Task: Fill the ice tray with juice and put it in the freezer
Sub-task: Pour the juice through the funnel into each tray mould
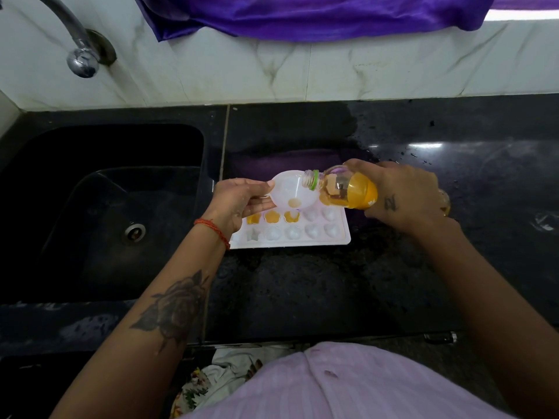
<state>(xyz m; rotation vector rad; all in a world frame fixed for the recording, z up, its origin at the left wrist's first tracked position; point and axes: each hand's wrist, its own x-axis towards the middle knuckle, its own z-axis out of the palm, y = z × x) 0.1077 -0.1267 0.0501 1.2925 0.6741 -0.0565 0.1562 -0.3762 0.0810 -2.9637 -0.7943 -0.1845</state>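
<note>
Orange juice shows in the bottle (348,190), which the right hand (402,195) holds in a full grip round its body, tipped almost level with its open neck over the funnel (287,192). The left hand (242,198) pinches the funnel's rim at nine o'clock, thumb on top and fingers beneath, keeping its spout above a cup in the far row of the tray (344,237). The step in hand looks like filling: three cups in that row hold juice, the rest visible are white and empty, so the task seems early. The next move likely calls for a slow, small pour, then shifting the funnel toward three o'clock to the next cup; the freezer is not in view. The tray lies flat on the black stone bench (302,282), which is wet in patches. A dark sink (106,207) sits at nine o'clock of the tray, a chrome tap (81,55) at eleven, marble tiles (332,71) at twelve, and purple cloth (302,13) hangs over them.
</note>
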